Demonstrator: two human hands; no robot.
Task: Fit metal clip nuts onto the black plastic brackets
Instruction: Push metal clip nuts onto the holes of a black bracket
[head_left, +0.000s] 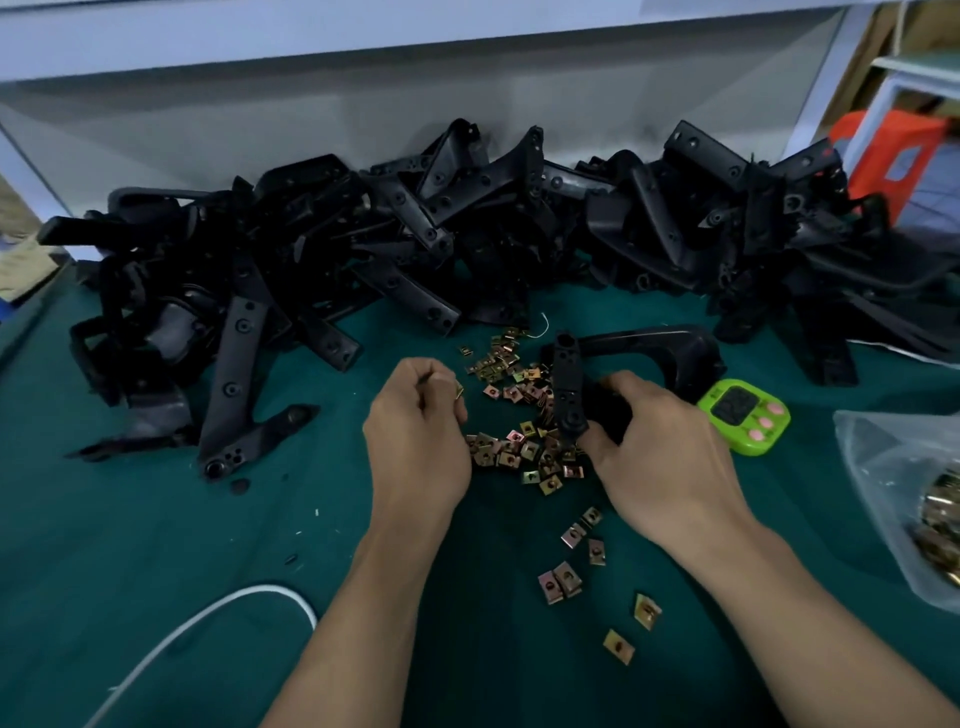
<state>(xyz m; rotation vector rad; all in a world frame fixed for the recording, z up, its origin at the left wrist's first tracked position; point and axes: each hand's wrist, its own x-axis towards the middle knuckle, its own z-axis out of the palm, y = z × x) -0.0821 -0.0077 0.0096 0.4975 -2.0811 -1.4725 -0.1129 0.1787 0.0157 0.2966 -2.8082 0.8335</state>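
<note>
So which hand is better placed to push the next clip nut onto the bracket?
Left. The left hand pinches a clip nut close beside the bracket. The right hand grips that bracket, so it probably should only steady it.

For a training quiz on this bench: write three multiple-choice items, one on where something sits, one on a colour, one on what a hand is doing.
1. The timer sits: A) at the far left; B) just right of the right hand; C) at the near edge.
2. The table cover is: A) red; B) white; C) dark green.
3. The right hand: A) lies flat and empty; B) grips a black bracket; C) hangs off the table.

Key:
1 B, the timer lies just beyond that hand's knuckles.
2 C, the bare cloth shows dark teal-green.
3 B, its fingers curl round the bracket's lower end.
</note>
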